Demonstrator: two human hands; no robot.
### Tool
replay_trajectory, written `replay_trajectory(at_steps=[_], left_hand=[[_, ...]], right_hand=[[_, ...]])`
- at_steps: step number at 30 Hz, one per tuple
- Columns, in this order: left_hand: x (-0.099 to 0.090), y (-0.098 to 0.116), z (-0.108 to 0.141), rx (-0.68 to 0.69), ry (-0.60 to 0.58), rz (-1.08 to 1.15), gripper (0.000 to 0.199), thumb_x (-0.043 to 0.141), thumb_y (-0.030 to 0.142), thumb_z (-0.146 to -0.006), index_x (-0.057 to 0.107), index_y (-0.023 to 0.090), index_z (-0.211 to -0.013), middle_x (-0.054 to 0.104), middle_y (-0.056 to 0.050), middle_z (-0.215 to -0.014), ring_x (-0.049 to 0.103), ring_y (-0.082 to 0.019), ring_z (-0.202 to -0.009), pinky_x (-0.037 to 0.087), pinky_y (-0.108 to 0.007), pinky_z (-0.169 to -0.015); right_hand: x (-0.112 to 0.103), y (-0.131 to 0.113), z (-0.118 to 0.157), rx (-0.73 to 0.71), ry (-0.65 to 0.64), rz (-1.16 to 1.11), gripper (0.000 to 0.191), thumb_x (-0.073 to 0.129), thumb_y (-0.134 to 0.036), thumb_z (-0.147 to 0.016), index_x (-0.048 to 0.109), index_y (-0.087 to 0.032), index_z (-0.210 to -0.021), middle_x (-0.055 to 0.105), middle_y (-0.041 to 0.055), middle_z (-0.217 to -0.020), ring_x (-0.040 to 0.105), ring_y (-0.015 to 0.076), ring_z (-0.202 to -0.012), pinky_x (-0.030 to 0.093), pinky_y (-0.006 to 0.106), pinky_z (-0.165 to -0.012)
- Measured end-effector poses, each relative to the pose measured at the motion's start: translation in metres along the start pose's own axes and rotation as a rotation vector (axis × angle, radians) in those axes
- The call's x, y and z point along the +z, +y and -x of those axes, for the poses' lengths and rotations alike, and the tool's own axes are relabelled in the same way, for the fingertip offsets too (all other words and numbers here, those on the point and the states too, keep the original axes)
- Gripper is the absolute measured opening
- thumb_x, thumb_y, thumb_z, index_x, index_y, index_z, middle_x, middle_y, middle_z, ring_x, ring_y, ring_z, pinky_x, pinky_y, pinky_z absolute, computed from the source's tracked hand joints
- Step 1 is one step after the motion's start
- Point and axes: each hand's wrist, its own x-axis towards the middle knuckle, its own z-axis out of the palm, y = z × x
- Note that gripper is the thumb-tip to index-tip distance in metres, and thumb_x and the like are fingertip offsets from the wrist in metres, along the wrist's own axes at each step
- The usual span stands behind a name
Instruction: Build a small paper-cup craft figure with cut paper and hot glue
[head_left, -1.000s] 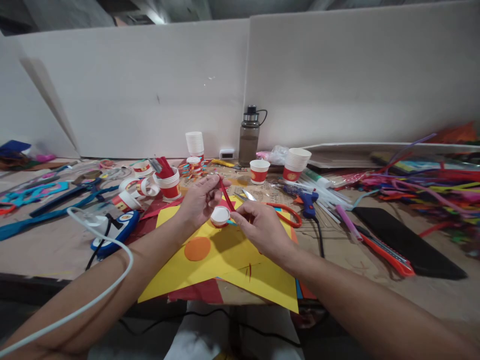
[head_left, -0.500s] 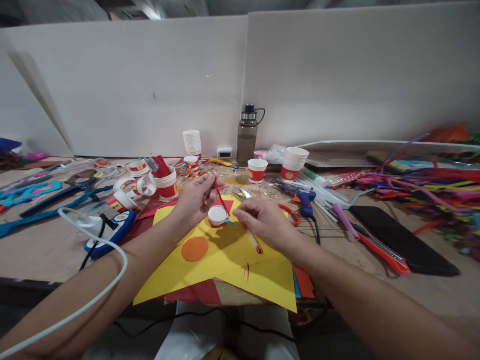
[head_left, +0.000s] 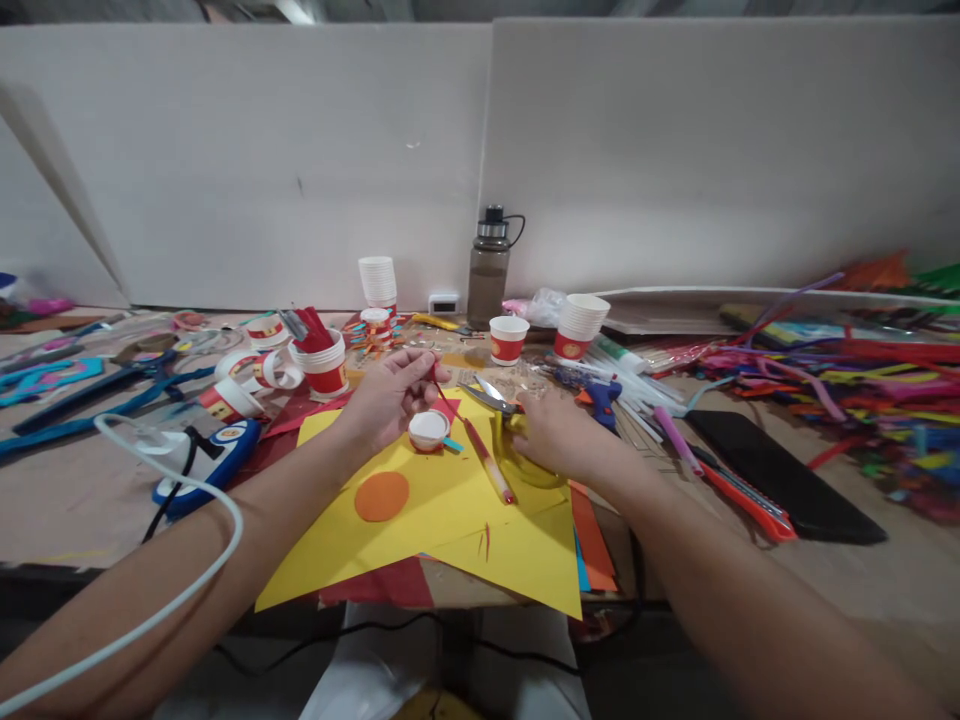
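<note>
My left hand (head_left: 395,395) pinches one end of a thin dark-red strip (head_left: 448,392), which slants down to the right. My right hand (head_left: 559,428) is closed around the handles of a pair of scissors (head_left: 491,397), its blades pointing left and slightly apart. Below the strip, a small cut-down paper cup (head_left: 430,430) with a blue tab at its side stands on yellow paper (head_left: 435,515). Between the hands lies a red-and-white pen (head_left: 487,460). An orange paper disc (head_left: 382,496) rests on the yellow sheet.
A red-and-white cup (head_left: 322,365) holds red strips at left. At the back stand a water bottle (head_left: 487,275), a single cup (head_left: 509,340) and stacked cups (head_left: 581,325). A blue glue gun (head_left: 604,400), a red cutter (head_left: 742,495) and a black flat object (head_left: 787,480) lie to the right.
My right hand has moved right from beside the strip's lower end and taken hold of the scissors. My left hand still pinches the strip. The view has shifted slightly.
</note>
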Motion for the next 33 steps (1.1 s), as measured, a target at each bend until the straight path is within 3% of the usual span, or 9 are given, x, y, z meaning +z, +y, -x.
replay_trajectory(at_steps=[7, 11, 13, 16, 19, 23, 25, 29, 33], left_hand=[[-0.001, 0.001, -0.004, -0.033, -0.019, -0.026, 0.011, 0.070, 0.019, -0.080, 0.064, 0.009, -0.082, 0.067, -0.003, -0.069, 0.055, -0.003, -0.046, 0.038, -0.010, -0.038], [-0.005, 0.006, -0.007, -0.038, -0.037, -0.033, 0.007, 0.066, 0.015, -0.082, 0.065, 0.009, -0.084, 0.068, -0.004, -0.070, 0.058, -0.004, -0.049, 0.044, -0.011, -0.042], [-0.008, 0.009, -0.009, -0.026, -0.037, -0.033, 0.006, 0.066, 0.014, -0.083, 0.066, 0.009, -0.085, 0.069, -0.005, -0.071, 0.060, -0.005, -0.050, 0.047, -0.012, -0.044], [-0.012, 0.014, -0.012, -0.015, -0.019, -0.037, 0.006, 0.067, 0.015, -0.082, 0.066, 0.008, -0.083, 0.069, -0.005, -0.072, 0.061, -0.005, -0.051, 0.050, -0.012, -0.047], [-0.015, 0.020, -0.013, 0.008, 0.002, -0.050, 0.006, 0.067, 0.014, -0.082, 0.066, 0.008, -0.081, 0.069, -0.005, -0.071, 0.061, -0.005, -0.051, 0.051, -0.012, -0.049], [-0.021, 0.026, -0.016, 0.034, 0.044, -0.089, 0.007, 0.064, 0.014, -0.084, 0.067, 0.007, -0.084, 0.070, -0.005, -0.069, 0.061, -0.005, -0.051, 0.052, -0.012, -0.049], [-0.024, 0.027, -0.018, 0.030, 0.049, -0.099, 0.007, 0.063, 0.014, -0.084, 0.067, 0.007, -0.084, 0.070, -0.005, -0.069, 0.061, -0.005, -0.050, 0.052, -0.012, -0.048], [-0.028, 0.026, -0.021, 0.033, 0.047, -0.112, 0.008, 0.064, 0.016, -0.084, 0.066, 0.008, -0.082, 0.069, -0.004, -0.068, 0.060, -0.004, -0.049, 0.053, -0.012, -0.050], [-0.028, 0.026, -0.021, 0.051, 0.023, -0.147, 0.012, 0.067, 0.018, -0.083, 0.066, 0.008, -0.077, 0.068, -0.004, -0.066, 0.060, -0.005, -0.049, 0.053, -0.012, -0.052]], right_hand=[[-0.001, 0.001, -0.004, 0.152, 0.130, -0.074, 0.058, 0.063, -0.032, -0.070, 0.055, -0.007, -0.123, 0.057, 0.0251, -0.108, 0.059, 0.0368, -0.097, 0.046, 0.041, -0.076], [-0.011, 0.004, -0.007, 0.068, 0.345, -0.378, 0.062, 0.065, -0.024, -0.067, 0.055, -0.016, -0.128, 0.059, 0.0156, -0.106, 0.058, 0.0282, -0.095, 0.045, 0.037, -0.082], [-0.017, 0.005, -0.006, -0.031, 0.379, -0.603, 0.059, 0.062, -0.018, -0.067, 0.057, -0.018, -0.126, 0.063, 0.0095, -0.100, 0.059, 0.0233, -0.088, 0.046, 0.034, -0.081], [-0.024, 0.003, 0.000, -0.201, 0.230, -0.927, 0.042, 0.056, -0.015, -0.068, 0.062, -0.018, -0.109, 0.064, 0.0026, -0.087, 0.058, 0.0157, -0.071, 0.048, 0.028, -0.067], [-0.028, -0.005, 0.010, -0.294, 0.042, -1.057, 0.021, 0.056, -0.016, -0.071, 0.062, -0.017, -0.092, 0.060, -0.0006, -0.075, 0.054, 0.0104, -0.057, 0.044, 0.023, -0.051], [-0.032, -0.015, 0.020, -0.274, -0.180, -1.209, 0.030, 0.053, -0.024, -0.080, 0.058, -0.018, -0.109, 0.057, -0.0033, -0.064, 0.050, 0.0089, -0.043, 0.038, 0.020, -0.035], [-0.034, -0.017, 0.021, -0.282, -0.254, -1.265, 0.026, 0.052, -0.025, -0.081, 0.058, -0.017, -0.105, 0.058, -0.0032, -0.061, 0.052, 0.0096, -0.040, 0.039, 0.020, -0.033], [-0.035, -0.016, 0.021, -0.298, -0.350, -1.244, 0.013, 0.051, -0.025, -0.081, 0.055, -0.016, -0.073, 0.056, -0.0019, -0.049, 0.056, 0.0114, -0.040, 0.039, 0.019, -0.033], [-0.031, -0.014, 0.020, -0.294, -0.398, -1.264, 0.016, 0.052, -0.032, -0.084, 0.054, -0.018, -0.077, 0.056, -0.0025, -0.048, 0.056, 0.0126, -0.037, 0.040, 0.020, -0.031]])
